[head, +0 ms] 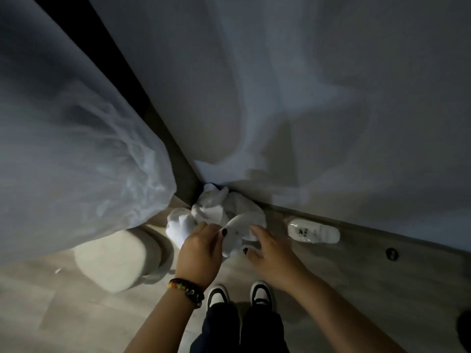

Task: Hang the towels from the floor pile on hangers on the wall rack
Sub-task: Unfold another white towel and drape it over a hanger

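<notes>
White crumpled towels lie heaped on the floor in the corner, between the sheer pale curtain and the grey wall. My left hand pinches one towel's edge to lift it; my right hand reaches in, fingers spread and holding nothing, to help gather it.

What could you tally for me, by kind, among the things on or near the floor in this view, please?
Towel pile: 1 (separate towels cannot be counted)
Round stool: 1
White slipper: 1
Shoes: 2
Beaded bracelet: 1
Hands, left hand and right hand: 2
Total: 8
</notes>
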A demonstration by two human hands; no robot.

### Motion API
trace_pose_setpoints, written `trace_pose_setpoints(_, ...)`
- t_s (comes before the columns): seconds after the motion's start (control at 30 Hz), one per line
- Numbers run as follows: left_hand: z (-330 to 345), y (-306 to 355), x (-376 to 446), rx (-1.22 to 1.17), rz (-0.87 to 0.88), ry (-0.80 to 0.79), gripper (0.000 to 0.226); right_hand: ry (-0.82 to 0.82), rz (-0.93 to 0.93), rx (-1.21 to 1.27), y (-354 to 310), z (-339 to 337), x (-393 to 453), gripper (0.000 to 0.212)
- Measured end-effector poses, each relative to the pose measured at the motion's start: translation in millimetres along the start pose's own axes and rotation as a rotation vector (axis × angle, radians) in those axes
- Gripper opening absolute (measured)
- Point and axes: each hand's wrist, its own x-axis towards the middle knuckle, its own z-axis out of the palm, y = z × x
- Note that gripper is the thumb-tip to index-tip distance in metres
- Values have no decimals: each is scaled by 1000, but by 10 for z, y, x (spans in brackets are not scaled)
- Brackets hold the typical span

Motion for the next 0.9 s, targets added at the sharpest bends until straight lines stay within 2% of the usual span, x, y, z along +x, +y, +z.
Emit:
trace_pose_setpoints(0.17,-576,708,-132,-160,50,110,16,143,-164,92,-422,-399,-395,69)
trace_pose_setpoints(0.27,-815,1146,-221,-324,-17,229,11,249,-270,132,-633,-586,-577,68)
trace_pose_setpoints(0.37,-1023,1581,-299,-476,-37,297,13,323,-397,203,-877,-734,-773,54)
trace_pose_setpoints(0.5,-1353,2023,-404,-539,26,352,17,426,-520,252,-1112,-999,-1116,14)
trace_pose_setpoints(0.67,-1706,2439,-651,-644,175,430,22,499,-646,330,-1375,-1305,-1656,22)
trace_pose_setpoints(0.8,-1853,2605,-869,-817,254,555,46,593,-745,389,-1649,-1403,-2091,15)
trace_pose_setpoints(0.9,-1880,2639,-1026,-901,323,559,56,637,-785,432,-1806,-1420,-2394,13)
